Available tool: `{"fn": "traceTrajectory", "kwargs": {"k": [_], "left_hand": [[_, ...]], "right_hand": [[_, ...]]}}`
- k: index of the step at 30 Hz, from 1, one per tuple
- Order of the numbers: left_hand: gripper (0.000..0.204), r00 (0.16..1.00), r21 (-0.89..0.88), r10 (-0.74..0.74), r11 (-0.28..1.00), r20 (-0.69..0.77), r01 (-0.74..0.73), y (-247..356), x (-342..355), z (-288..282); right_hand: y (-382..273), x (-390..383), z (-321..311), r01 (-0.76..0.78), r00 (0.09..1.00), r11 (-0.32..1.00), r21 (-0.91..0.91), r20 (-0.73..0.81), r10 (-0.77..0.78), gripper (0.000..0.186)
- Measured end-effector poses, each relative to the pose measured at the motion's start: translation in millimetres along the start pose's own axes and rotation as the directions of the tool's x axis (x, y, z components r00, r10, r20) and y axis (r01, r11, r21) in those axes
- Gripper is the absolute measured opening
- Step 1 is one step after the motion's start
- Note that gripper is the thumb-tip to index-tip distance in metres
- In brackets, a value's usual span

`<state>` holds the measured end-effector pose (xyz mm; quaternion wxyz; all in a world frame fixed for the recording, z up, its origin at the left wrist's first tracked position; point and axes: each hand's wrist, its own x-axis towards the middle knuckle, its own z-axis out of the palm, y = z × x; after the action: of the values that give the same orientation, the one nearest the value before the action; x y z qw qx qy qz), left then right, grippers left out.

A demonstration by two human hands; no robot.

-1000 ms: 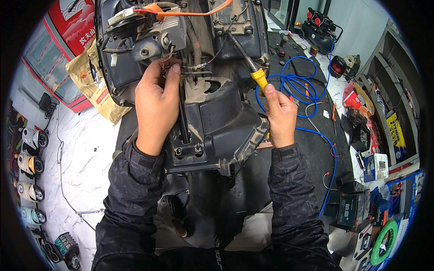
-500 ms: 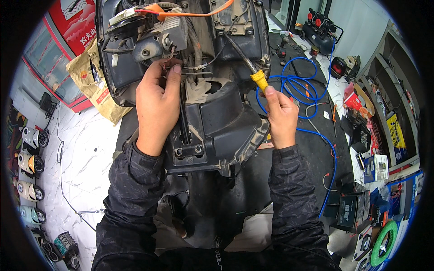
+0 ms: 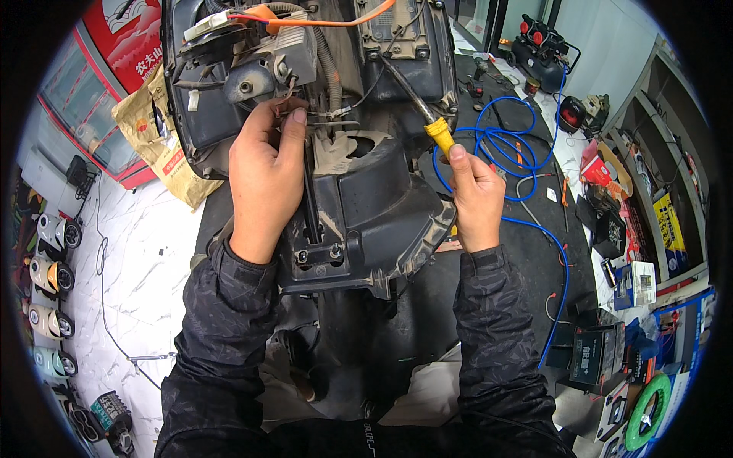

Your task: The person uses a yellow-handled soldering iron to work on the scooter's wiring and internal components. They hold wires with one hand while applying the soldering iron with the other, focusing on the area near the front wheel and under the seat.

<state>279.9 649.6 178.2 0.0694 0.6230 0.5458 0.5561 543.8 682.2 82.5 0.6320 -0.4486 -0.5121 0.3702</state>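
Observation:
My right hand grips a soldering iron by its yellow handle. Its metal shaft slants up and left, the tip end by a black plastic panel with a bolted metal plate. With thumb and fingers closed, my left hand works at the wiring below a dusty metal bracket; what it pinches is mostly hidden by the fingers. A thin reddish wire rises beside the fingertips, and a thin dark rod shows to their right. Both hands are over a dusty black plastic vehicle body.
An orange cable and a white connector cross the top of the body. Right of it, a blue hose lies coiled on a dark mat. An air compressor stands at the far right. A brown paper bag lies left.
Hardly anything differs. The soldering iron and my right hand have shifted very slightly; my left hand stays in place.

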Motion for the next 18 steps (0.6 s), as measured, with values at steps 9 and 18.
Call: {"fn": "traceTrajectory", "kwargs": {"k": [9, 18], "left_hand": [[0.026, 0.999, -0.011, 0.022, 1.000, -0.041, -0.023, -1.9, 0.7, 2.5], [0.025, 1.000, -0.004, 0.020, 1.000, -0.004, -0.020, -2.2, 0.7, 0.6]], "right_hand": [[-1.6, -1.3, 0.8, -0.020, 1.000, 0.999, 0.035, -0.007, 0.021, 0.048], [-2.4, -2.3, 5.3, -0.025, 0.999, 0.999, 0.045, -0.044, 0.027, 0.054]]}}
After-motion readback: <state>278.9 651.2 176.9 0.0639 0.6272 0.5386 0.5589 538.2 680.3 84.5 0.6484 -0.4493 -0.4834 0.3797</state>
